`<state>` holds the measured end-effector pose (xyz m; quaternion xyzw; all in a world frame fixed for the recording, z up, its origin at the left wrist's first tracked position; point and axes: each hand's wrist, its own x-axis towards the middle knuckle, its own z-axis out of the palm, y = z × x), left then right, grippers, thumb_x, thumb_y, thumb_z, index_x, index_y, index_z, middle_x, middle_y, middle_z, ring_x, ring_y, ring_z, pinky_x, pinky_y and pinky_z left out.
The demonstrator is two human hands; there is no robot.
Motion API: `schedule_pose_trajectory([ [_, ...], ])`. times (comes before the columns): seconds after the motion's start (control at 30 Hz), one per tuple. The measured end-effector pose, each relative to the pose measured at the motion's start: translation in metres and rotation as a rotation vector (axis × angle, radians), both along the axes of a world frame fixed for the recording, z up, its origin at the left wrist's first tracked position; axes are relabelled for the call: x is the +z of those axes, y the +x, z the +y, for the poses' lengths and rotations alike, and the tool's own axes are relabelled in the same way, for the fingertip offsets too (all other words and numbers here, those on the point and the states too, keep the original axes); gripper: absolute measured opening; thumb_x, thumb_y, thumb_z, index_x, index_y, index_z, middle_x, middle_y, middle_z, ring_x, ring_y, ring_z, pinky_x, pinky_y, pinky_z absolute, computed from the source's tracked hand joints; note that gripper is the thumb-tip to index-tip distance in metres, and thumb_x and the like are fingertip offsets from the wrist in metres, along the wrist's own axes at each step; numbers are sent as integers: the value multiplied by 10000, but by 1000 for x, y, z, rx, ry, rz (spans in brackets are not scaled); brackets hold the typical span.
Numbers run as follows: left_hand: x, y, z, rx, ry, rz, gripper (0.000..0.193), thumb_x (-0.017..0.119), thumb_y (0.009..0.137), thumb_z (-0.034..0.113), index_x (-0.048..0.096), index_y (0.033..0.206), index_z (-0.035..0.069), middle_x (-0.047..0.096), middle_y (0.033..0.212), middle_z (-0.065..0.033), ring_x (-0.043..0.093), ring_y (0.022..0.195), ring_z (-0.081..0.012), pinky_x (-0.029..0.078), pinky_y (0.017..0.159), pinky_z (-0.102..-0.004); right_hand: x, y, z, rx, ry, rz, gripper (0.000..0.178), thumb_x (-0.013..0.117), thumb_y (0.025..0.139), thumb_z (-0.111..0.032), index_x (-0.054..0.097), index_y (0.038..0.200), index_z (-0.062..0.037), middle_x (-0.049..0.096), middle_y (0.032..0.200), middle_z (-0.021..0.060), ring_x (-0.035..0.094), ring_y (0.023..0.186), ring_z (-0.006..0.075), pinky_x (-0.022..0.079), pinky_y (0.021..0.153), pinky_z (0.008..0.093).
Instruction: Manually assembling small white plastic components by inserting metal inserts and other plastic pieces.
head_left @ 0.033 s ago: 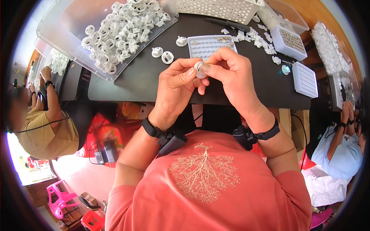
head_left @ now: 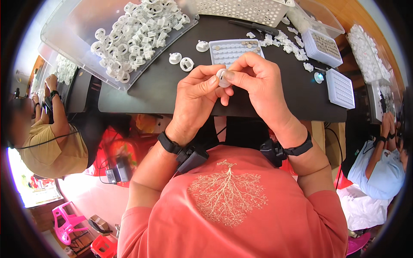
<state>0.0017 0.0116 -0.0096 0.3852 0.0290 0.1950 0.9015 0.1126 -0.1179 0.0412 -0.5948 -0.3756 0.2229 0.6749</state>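
Above the near edge of the black table [head_left: 146,96], both hands meet at a small round white plastic housing [head_left: 223,81] with a dark slot. My left hand [head_left: 191,94] pinches its left side between thumb and fingers. From the right, my right hand [head_left: 264,88] presses thumb and forefinger on its upper edge; whether a smaller part lies under those fingertips is hidden. Just behind the hands is a pale moulded tray [head_left: 220,56] with several small round metal discs in its far pockets. Three loose white housings, one of them [head_left: 186,64] nearest my left hand, lie left of this tray.
A clear bin [head_left: 53,36] heaped with white housings stands far left. At the back are a perforated white basket [head_left: 241,12] and a dark pen-like tool [head_left: 260,27]. Right are scattered white clips [head_left: 288,46], stacked trays [head_left: 310,48], a lit housing [head_left: 318,78] and another tray [head_left: 340,88]. Co-workers sit on both sides.
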Motion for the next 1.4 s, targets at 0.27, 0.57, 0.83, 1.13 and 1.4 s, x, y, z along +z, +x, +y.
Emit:
schedule_pose_trajectory([
  [0.27,0,-1,0,1,-11,-10,249,650,959,92,627,1163,-48,683,1060,-169,690,815,-272,547,631,-350,6,0,0,60,-22,21,150,640,905,20,555,782,37,614,682,68,628,566,136,500,522,277],
  [0.57,0,0,0,5,18,24,316,672,955,182,625,1199,-15,693,1021,-134,680,848,-256,510,635,-332,-12,-14,5,-106,52,-2,161,671,913,-3,556,803,22,628,676,66,624,550,110,475,485,258],
  [0.83,1,1,-1,1,-37,-28,239,646,962,102,631,1149,-45,684,1056,-163,686,833,-267,539,633,-346,-13,-19,4,-118,113,-19,186,676,926,-26,538,806,5,623,666,61,632,542,114,476,482,254],
  [1.13,0,-1,2,-18,12,-1,302,654,967,193,618,1174,-23,692,1023,-137,682,844,-257,512,644,-332,-9,-5,3,6,57,-146,153,619,913,48,521,806,0,613,673,59,638,567,125,477,494,267],
  [1.4,1,-1,1,-14,-30,-7,223,634,967,99,630,1139,-43,681,1043,-159,678,827,-261,528,631,-347,-19,-19,2,-121,70,-141,158,611,924,35,502,818,-11,612,672,69,641,560,131,484,498,269],
])
